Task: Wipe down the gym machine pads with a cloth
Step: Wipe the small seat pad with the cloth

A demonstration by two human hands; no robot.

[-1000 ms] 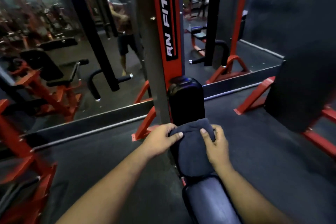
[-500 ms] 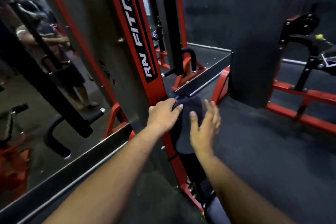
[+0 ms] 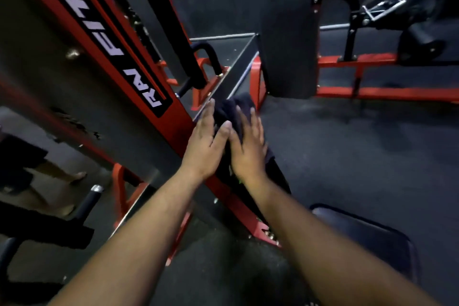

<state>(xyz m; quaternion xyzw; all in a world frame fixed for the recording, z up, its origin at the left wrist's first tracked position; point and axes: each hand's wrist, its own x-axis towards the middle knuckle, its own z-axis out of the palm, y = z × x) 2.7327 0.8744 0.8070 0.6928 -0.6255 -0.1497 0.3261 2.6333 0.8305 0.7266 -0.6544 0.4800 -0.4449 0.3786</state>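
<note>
Pressing flat, fingers straight, the left hand (image 3: 202, 143) and right hand (image 3: 247, 146) hold the cloth (image 3: 234, 109) against the upright pad (mostly hidden), whose length runs down toward the near seat (image 3: 367, 236).

Pad (image 3: 278, 176) mostly under cloth (image 3: 236, 109), seemingly.
</note>
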